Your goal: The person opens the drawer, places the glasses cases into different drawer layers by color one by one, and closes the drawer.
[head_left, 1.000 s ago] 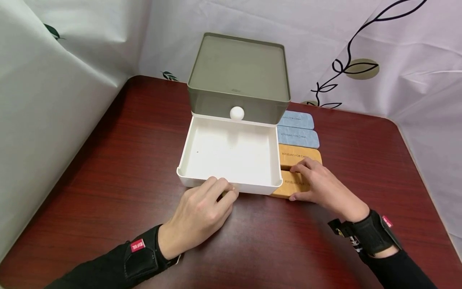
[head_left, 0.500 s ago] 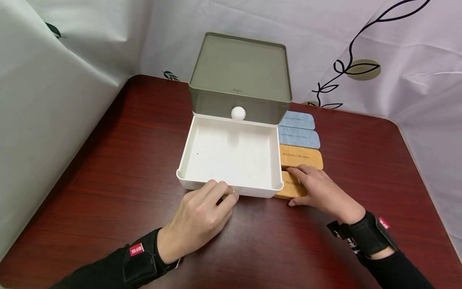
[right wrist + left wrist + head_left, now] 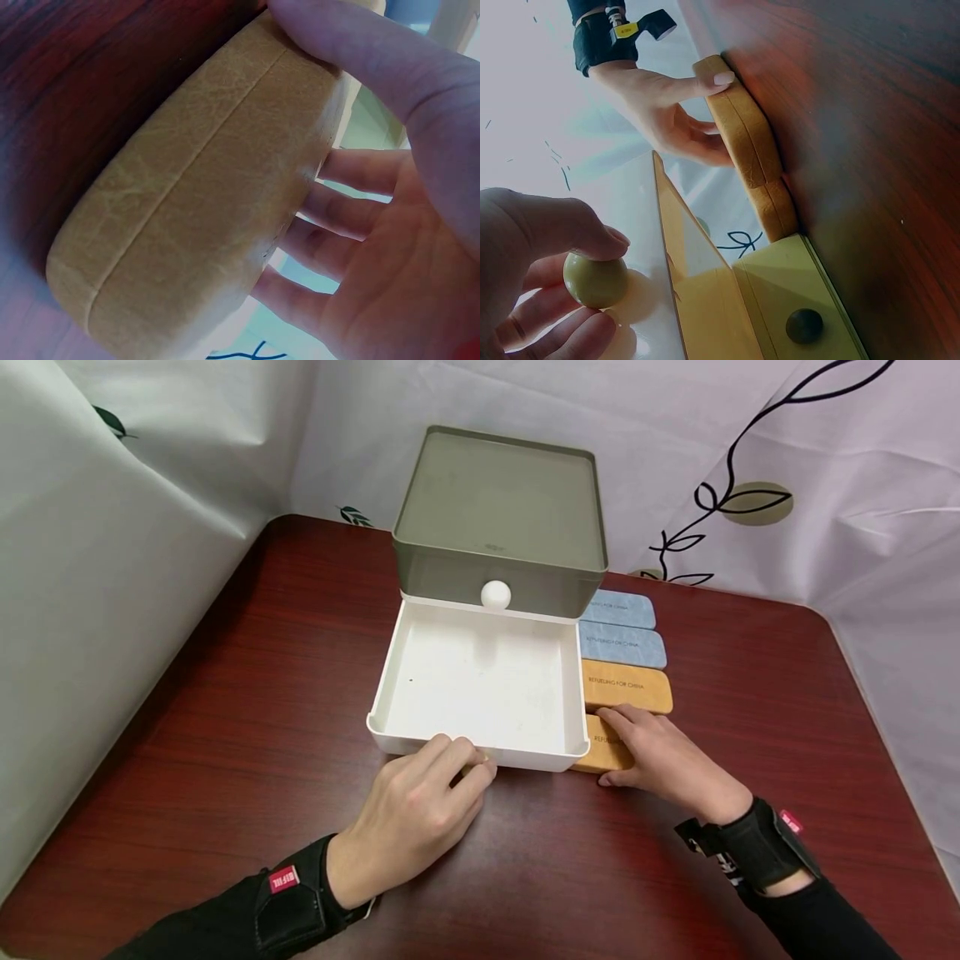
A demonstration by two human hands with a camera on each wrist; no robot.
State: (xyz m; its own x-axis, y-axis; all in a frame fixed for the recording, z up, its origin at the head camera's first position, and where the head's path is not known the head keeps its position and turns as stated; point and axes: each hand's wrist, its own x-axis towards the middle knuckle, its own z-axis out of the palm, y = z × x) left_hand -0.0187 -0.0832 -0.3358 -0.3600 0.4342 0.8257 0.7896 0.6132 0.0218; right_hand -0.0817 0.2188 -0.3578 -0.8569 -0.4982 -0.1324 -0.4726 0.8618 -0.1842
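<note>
My left hand (image 3: 420,810) is at the front of a white drawer (image 3: 480,677) pulled out of an olive-green box (image 3: 498,502). Its thumb and fingers hold the drawer's round knob (image 3: 596,281), mostly hidden in the head view. To the drawer's right lies the nearest yellow glasses case (image 3: 600,746), flat on the table. My right hand (image 3: 671,764) grips this case across its width, thumb along the near side and fingers at the far side. In the right wrist view, the case's seamed side (image 3: 180,180) fills the middle.
Behind the gripped case lie another yellow glasses case (image 3: 626,687) and two blue ones (image 3: 622,645), in a row beside the box. A white knob (image 3: 495,595) marks the upper drawer. White cloth (image 3: 150,443) hangs around the dark red table (image 3: 300,652).
My right hand has shifted slightly left and nearer, its fingers drawing back from the second yellow case to the far edge of the nearest one. My left hand stays on the knob.
</note>
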